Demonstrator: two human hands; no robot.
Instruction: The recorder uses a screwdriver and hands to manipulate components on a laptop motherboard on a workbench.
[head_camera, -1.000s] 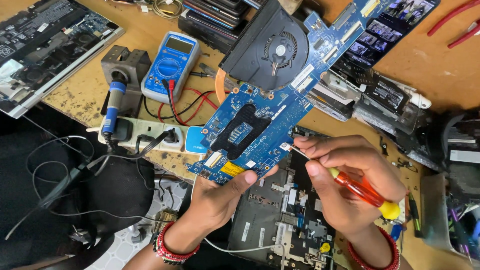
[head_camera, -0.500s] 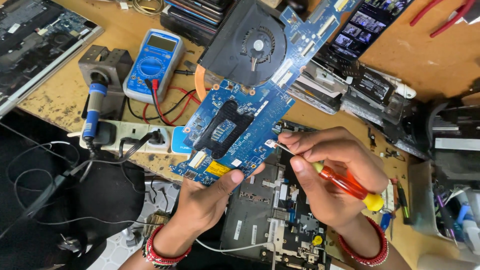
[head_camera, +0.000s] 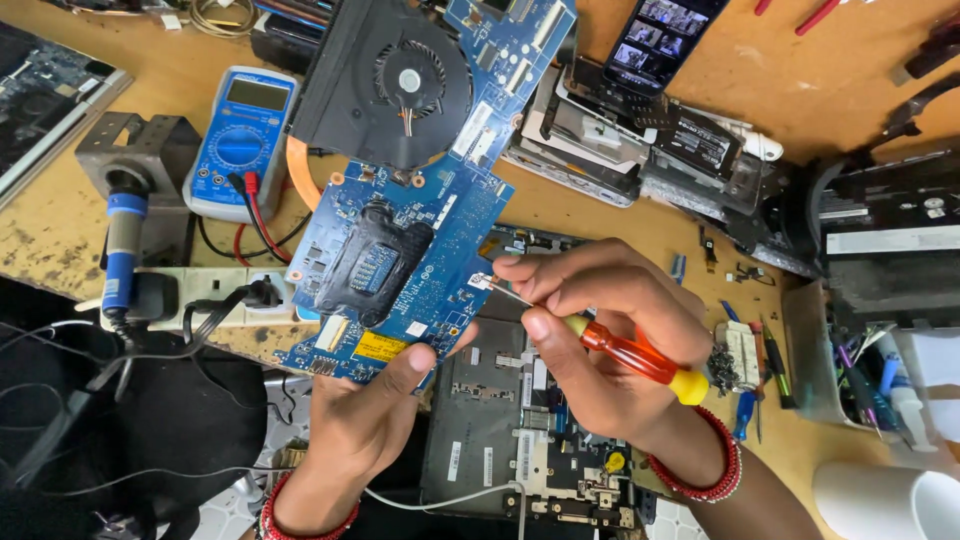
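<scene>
Blue circuit board (head_camera: 400, 250), pinched at its near edge by the left hand (head_camera: 365, 420); the right hand (head_camera: 610, 340), clamped on a red screwdriver (head_camera: 625, 352), points its tip leftward at the board's right edge.

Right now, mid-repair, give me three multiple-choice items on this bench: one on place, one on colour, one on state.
1. Where does the blue multimeter lie relative to the blue circuit board?
A. Left of it
B. Right of it
C. On top of it

2. What colours is the screwdriver handle?
A. Green and black
B. Red with a yellow end
C. All blue

3. How does the left hand stand?
A. Flat on the bench
B. Holding the board's lower edge
C. Out of view

Answers:
1 A, it lies at the left.
2 B, seen in the right hand.
3 B, thumb on the board.
</scene>
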